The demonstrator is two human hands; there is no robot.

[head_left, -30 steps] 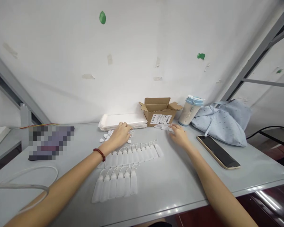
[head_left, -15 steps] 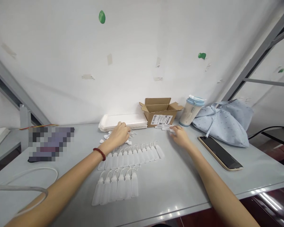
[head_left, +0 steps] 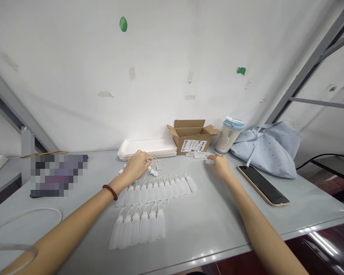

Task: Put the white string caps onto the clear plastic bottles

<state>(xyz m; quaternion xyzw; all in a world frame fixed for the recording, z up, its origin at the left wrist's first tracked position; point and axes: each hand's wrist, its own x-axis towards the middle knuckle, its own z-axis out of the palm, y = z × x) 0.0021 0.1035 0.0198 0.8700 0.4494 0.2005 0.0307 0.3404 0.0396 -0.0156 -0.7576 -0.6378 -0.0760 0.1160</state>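
Observation:
My left hand (head_left: 137, 167), a dark red bead bracelet at its wrist, is over a small pile of white caps (head_left: 153, 172) with thin curved tubes. Its fingers are pinched together at a white tube cap (head_left: 160, 165), partly hidden by the fingers. Farther right, my right hand (head_left: 220, 166) pinches a small translucent plastic bottle (head_left: 209, 162) near a few like it (head_left: 199, 155). Nearer me, capped bottles lie in two rows, a back row (head_left: 157, 191) and a shorter front row (head_left: 136, 231), their curved tubes pointing away from me.
A stack of white flat packs (head_left: 149, 148) and an open cardboard box (head_left: 192, 146) stand against the wall. To the right are a lidded cup (head_left: 228, 137), a pale blue cloth bag (head_left: 269, 152) and a phone (head_left: 262, 185). A pale cable (head_left: 14, 248) loops at the left.
My left hand has shifted slightly left and toward me, uncovering more of the cap pile. My right hand stays by the loose bottles. The whole view has moved a little.

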